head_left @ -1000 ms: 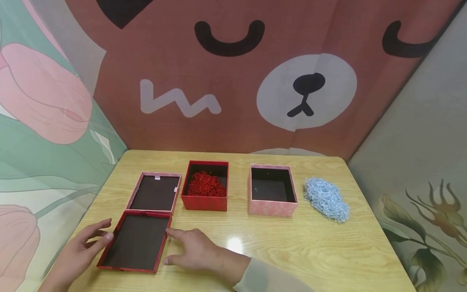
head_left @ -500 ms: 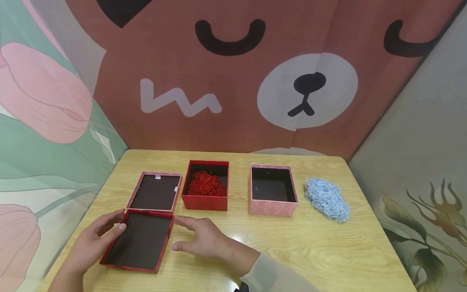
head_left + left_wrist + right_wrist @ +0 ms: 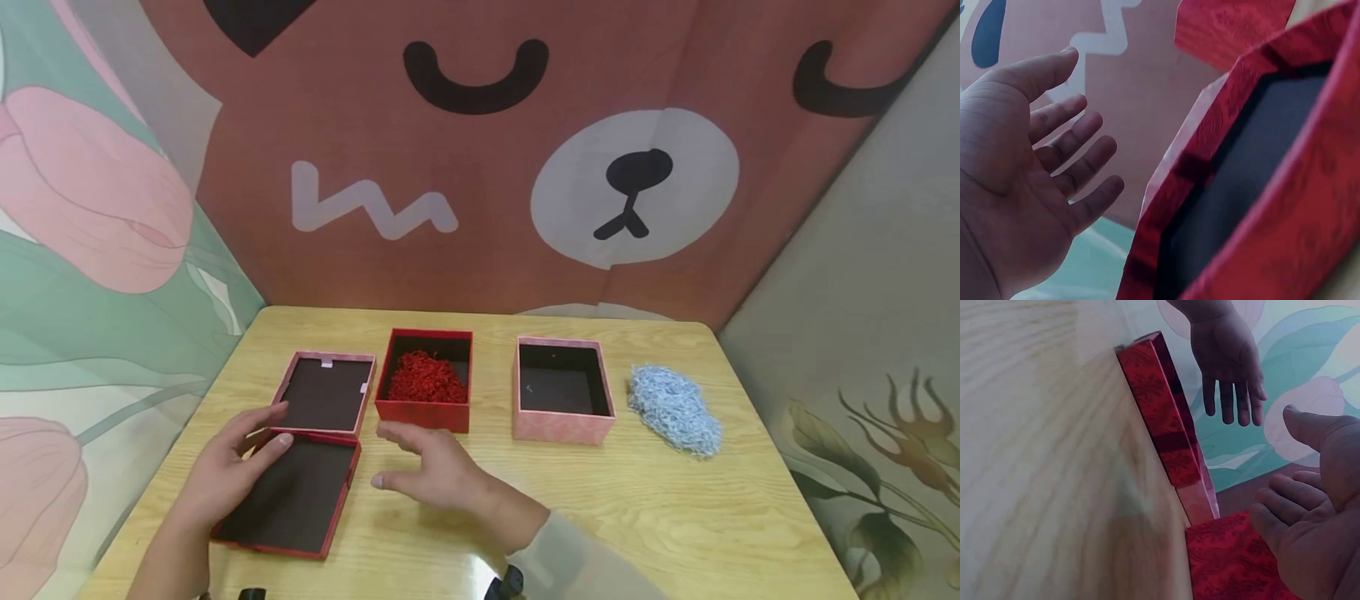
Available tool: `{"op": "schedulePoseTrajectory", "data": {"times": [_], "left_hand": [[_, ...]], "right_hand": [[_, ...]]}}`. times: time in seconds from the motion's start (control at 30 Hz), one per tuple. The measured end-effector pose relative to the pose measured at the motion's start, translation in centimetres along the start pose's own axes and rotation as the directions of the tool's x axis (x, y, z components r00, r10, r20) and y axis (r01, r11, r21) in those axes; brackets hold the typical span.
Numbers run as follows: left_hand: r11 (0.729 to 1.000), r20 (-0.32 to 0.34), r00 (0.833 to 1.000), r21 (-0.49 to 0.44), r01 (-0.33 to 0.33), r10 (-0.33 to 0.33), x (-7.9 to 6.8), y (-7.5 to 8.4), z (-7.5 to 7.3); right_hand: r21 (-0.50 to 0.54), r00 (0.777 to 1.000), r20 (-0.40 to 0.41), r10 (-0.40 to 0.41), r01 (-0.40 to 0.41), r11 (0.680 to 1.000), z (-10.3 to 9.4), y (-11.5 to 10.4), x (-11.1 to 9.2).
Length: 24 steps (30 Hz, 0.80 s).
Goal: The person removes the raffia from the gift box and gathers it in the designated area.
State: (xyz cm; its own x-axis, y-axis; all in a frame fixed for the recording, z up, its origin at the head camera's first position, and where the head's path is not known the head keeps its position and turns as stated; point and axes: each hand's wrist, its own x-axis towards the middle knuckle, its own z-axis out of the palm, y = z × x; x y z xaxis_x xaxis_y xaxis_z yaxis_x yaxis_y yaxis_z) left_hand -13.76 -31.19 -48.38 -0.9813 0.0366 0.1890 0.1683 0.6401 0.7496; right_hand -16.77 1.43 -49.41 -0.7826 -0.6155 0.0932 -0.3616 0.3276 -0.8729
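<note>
My left hand [image 3: 225, 471] hovers over the left side of a red box lid [image 3: 288, 500], its fingers loosely extended and holding nothing. In the left wrist view the left hand [image 3: 1035, 150] is apart from the lid [image 3: 1272, 156]. The lid lies with its dark inside up. To the right of it my right hand [image 3: 442, 471] hangs above the table, thumb and fingers spread, just in front of a red box [image 3: 423, 414]. The right wrist view shows the right hand [image 3: 1316, 519] holding nothing. Red shredded paper [image 3: 426, 379] fills part of the red box.
A pink box lid [image 3: 322, 396] lies inside up behind the red one. At centre right stands an open pink box [image 3: 562, 427] with a dark inside. Light blue shredded paper [image 3: 675, 410] lies heaped on the wooden table [image 3: 637, 517] to its right.
Both hands have moved away from me and to the right. The right hand has left the red lid's right edge, and the left has come off its left edge. The lid has shifted slightly right.
</note>
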Motion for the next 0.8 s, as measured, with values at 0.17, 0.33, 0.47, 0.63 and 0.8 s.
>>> {"op": "schedulePoseTrajectory", "data": {"times": [0.17,0.33,0.47,0.63,0.8], "left_hand": [[0.999,0.028,1.000,0.032,-0.012,0.012,1.0,0.9,0.8],[0.998,0.025,0.997,0.002,-0.070,0.070,2.0,1.9,1.9],[0.995,0.038,0.994,-0.032,-0.098,0.099,2.9,2.5,2.9],[0.991,0.055,0.991,-0.070,-0.118,0.122,3.9,3.1,3.9],[0.987,0.053,0.991,-0.107,-0.120,0.126,4.5,3.8,4.6]], "right_hand": [[0.002,0.998,-0.051,-0.021,0.021,1.000,-0.8,-0.1,0.1],[0.017,0.996,-0.084,-0.032,0.034,0.999,-1.7,-0.1,0.3],[0.041,0.994,-0.106,-0.021,0.026,0.999,-2.6,-0.3,0.4],[0.028,0.990,-0.138,-0.039,0.043,0.999,-3.6,-0.5,0.7],[0.004,0.984,-0.169,-0.063,0.064,0.998,-4.7,-0.4,1.2]]}}
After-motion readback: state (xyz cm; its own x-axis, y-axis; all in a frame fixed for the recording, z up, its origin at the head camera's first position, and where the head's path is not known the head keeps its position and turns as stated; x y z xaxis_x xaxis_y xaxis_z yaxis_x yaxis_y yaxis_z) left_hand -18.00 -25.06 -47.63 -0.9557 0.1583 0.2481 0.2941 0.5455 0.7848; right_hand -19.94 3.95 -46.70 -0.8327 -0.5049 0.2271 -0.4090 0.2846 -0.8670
